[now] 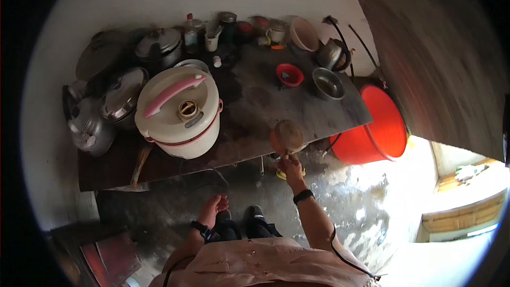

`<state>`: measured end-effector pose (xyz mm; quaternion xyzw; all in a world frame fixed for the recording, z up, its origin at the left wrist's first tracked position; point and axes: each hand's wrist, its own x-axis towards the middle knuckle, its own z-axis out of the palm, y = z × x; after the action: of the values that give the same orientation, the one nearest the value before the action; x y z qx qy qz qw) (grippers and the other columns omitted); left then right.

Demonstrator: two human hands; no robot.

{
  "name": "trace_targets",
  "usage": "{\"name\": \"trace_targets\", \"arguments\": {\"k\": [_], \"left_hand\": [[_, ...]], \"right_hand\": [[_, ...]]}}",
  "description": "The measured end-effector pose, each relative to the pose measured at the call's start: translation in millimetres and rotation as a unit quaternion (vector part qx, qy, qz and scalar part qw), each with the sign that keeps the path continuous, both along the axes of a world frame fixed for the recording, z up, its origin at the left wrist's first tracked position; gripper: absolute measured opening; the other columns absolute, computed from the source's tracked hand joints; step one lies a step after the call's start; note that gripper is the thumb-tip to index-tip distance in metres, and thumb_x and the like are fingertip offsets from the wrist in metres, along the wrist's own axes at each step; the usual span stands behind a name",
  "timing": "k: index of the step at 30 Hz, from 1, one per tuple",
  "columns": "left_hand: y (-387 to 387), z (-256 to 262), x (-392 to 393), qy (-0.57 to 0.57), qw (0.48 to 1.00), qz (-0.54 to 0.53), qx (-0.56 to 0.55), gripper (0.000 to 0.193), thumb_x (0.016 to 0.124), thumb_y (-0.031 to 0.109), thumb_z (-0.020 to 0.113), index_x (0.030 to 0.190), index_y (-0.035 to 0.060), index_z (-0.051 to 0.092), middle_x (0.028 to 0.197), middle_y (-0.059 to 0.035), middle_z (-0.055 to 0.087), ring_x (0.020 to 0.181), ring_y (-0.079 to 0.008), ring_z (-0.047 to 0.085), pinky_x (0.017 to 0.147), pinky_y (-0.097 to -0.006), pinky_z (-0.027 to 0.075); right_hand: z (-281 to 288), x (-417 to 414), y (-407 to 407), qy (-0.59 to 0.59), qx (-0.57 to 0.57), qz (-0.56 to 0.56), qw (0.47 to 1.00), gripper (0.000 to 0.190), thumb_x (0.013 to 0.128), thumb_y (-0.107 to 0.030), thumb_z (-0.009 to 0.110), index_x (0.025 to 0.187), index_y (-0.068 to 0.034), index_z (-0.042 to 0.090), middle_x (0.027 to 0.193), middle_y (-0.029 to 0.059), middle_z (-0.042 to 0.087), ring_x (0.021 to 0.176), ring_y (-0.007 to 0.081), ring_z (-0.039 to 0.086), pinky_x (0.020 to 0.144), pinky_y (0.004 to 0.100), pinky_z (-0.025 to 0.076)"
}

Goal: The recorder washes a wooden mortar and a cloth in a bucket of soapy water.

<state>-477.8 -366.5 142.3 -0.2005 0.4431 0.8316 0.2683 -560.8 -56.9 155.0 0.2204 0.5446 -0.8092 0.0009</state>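
Observation:
My right hand (290,167) grips the near side of a round orange-brown vessel (287,137), whose exact kind I cannot tell. The vessel is over the front edge of a dark table (251,119). Low in front of my body, my left hand (215,208) hangs with loosely curled fingers and nothing visible in it. On the table ahead of that hand stands a large cream rice cooker (195,137) with a pink handle on its shut lid. Farther back are a small red plastic bowl (290,75) and a grey metal bowl (328,83).
Metal kettles (91,135) (331,54) and lidded pots (123,95) stand at both sides and along the back. Jars (228,18) and a bottle (191,40) line the wall. A large red tub (370,137) sits past the table's right end. A brush (141,163) lies at the front left.

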Motion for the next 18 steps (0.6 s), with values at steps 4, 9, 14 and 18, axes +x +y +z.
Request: {"name": "trace_targets", "arguments": {"k": [4, 9, 14, 18], "left_hand": [[13, 20, -28, 0.052, 0.993, -0.102, -0.005, 0.027, 0.085, 0.027, 0.05, 0.093, 0.0028, 0.058, 0.082, -0.0051, 0.06, 0.075, -0.0136, 0.058, 0.07, -0.027, 0.046], [45, 29, -19, 0.076, 0.971, -0.225, 0.006, 0.027, 0.086, 0.026, 0.049, 0.099, 0.0036, 0.057, 0.089, -0.0054, 0.06, 0.077, -0.0125, 0.057, 0.073, -0.0274, 0.046], [90, 27, 21, 0.081, 0.93, -0.358, 0.029, 0.032, 0.087, 0.03, 0.047, 0.108, 0.0055, 0.054, 0.097, -0.0037, 0.058, 0.076, -0.01, 0.056, 0.073, -0.0249, 0.044], [110, 22, 64, 0.067, 0.906, -0.416, 0.042, 0.028, 0.088, 0.02, 0.047, 0.11, 0.0034, 0.052, 0.101, -0.0042, 0.057, 0.078, -0.0118, 0.057, 0.073, -0.0278, 0.048]], "right_hand": [[-8, 64, -20, -0.013, 0.023, -0.054, 0.998, 0.021, 0.084, -0.025, 0.054, 0.093, -0.006, 0.053, 0.078, 0.0035, 0.058, 0.07, 0.0137, 0.058, 0.062, 0.0259, 0.046], [6, 128, -54, -0.034, 0.023, -0.082, 0.996, 0.024, 0.083, -0.026, 0.056, 0.094, -0.005, 0.054, 0.08, 0.0042, 0.059, 0.073, 0.0149, 0.06, 0.064, 0.0258, 0.045], [9, 190, -68, -0.031, 0.03, -0.14, 0.989, 0.022, 0.085, -0.021, 0.053, 0.097, -0.003, 0.055, 0.08, 0.0026, 0.058, 0.073, 0.0119, 0.058, 0.062, 0.0237, 0.043], [6, 250, -79, -0.024, 0.021, -0.199, 0.979, 0.018, 0.086, -0.015, 0.051, 0.097, -0.001, 0.055, 0.08, 0.0019, 0.058, 0.071, 0.0095, 0.056, 0.061, 0.023, 0.043]]}}
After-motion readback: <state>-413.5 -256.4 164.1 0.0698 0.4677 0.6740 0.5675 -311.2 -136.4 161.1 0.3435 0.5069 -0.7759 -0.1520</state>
